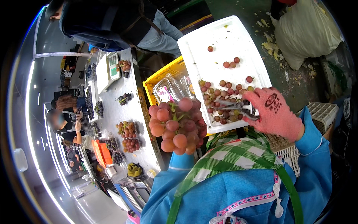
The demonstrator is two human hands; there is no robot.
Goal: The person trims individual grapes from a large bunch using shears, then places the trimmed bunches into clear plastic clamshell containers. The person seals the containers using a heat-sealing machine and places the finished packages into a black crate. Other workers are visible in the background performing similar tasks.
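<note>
A large bunch of reddish-pink grapes (176,127) is held up in front of me. It hides my left hand, which bears it from behind and below; only the blue left sleeve (181,161) shows under the fruit. My right hand, in a pink glove (275,111), is closed round a pair of small snips (238,107). Their narrow blades point left over the white foam tray (244,41). Many loose grapes (223,93) lie in the tray's near half, with a few farther up.
A yellow crate (164,74) with clear plastic boxes stands beside the tray. On the metal table (112,106) to the left are grape bunches (126,128) and a scale (113,65). A person (112,22) stands at the far side. A pale sack (304,31) rests far right.
</note>
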